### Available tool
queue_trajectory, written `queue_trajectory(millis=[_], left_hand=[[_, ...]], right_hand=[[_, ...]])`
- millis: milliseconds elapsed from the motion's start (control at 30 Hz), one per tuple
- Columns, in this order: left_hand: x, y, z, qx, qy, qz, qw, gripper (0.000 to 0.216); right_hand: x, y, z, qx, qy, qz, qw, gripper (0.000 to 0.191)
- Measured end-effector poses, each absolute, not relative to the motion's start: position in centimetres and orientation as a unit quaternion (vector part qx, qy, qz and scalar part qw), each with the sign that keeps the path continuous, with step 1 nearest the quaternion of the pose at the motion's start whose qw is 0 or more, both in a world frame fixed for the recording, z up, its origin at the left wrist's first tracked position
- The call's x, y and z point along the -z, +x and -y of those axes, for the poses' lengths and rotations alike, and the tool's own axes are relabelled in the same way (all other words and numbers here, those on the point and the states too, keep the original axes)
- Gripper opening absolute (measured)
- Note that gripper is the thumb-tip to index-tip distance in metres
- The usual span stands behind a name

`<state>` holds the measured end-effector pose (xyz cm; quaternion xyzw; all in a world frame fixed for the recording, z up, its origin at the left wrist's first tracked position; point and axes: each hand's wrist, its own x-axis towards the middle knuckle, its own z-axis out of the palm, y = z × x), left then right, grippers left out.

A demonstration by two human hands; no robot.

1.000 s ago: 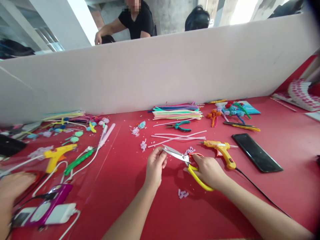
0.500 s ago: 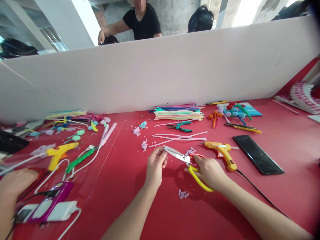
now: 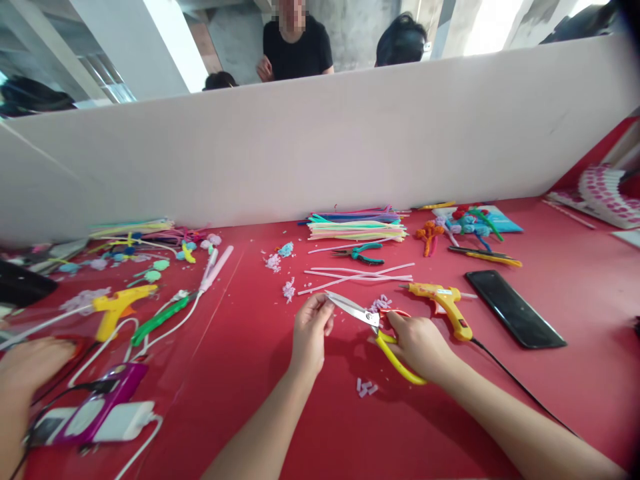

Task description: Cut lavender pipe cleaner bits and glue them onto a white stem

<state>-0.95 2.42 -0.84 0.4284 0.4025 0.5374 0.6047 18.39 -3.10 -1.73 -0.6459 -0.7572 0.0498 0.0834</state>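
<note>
My right hand (image 3: 417, 343) grips the yellow handles of a pair of scissors (image 3: 367, 323) whose steel blades point left toward my left hand (image 3: 311, 330). My left hand is pinched shut right at the blade tips, and what it pinches is too small to make out. Both hands rest low over the red table (image 3: 300, 427). A few small pale purple cut pieces (image 3: 365, 387) lie on the table just below the scissors. More purple bits (image 3: 380, 302) sit behind the blades.
A yellow glue gun (image 3: 445, 303) with a black cord and a black phone (image 3: 515, 308) lie to the right. Pipe cleaners (image 3: 356, 227), teal pliers (image 3: 363, 253) and pale sticks (image 3: 357, 275) lie behind. Another person's hand (image 3: 30, 363), a second glue gun (image 3: 117, 307) and chargers are left. A white partition (image 3: 320, 140) stands behind.
My hands and the scissors have hardly moved. The person in black behind the partition has shifted to the right and drawn the arm in.
</note>
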Motion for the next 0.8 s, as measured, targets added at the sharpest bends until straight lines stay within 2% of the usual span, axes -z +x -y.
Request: queue_trajectory(millis=[233, 467, 633, 800], left_hand=[[0.5, -0.9, -2.3, -0.534, 0.428, -0.407, 0.604, 0.017], [0.8, -0.5, -2.1, -0.490, 0.442, -0.419, 0.624, 0.021], [1.1, -0.2, -1.7, -0.420, 0.483, -0.414, 0.647, 0.021], [0.8, 0.1, -1.2, -0.313, 0.550, -0.373, 0.678, 0.019]], right_hand=[[1.9, 18.5, 3.1, -0.055, -0.657, 0.746, 0.088, 0.026], [0.7, 18.1, 3.0, -0.078, -0.693, 0.706, 0.125, 0.031], [0.1, 17.7, 2.7, -0.208, -0.680, 0.666, 0.227, 0.024], [0.0, 17.4, 2.7, -0.299, -0.628, 0.664, 0.275, 0.018]])
